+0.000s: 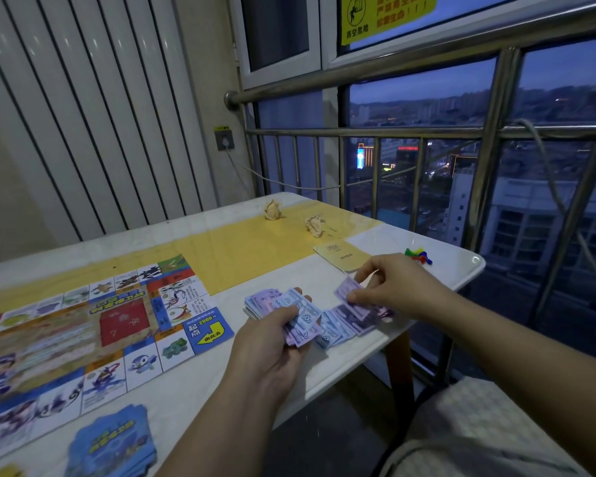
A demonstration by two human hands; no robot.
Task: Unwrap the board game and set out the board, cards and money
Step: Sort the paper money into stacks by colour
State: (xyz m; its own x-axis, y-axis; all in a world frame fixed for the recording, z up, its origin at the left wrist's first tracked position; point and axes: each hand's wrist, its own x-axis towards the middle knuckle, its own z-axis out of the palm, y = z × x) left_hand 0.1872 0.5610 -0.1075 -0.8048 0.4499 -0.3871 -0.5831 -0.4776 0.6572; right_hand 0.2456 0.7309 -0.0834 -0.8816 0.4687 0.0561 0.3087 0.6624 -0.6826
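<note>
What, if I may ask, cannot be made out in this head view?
Head view:
Game board: cut off at left edge.
Blue cards: cut off at bottom edge.
Money stack: partly covered by gripping left hand.
Coloured pieces: partly behind right hand pinching a note; too small.

My left hand (272, 342) grips a fanned wad of money (300, 313). My right fingers (365, 297) pinch one note (345, 291) over a pile of notes (344, 327) on the surface (221, 373). The board (83, 332) lies open at left, blue cards (112, 442) beside it.
</note>
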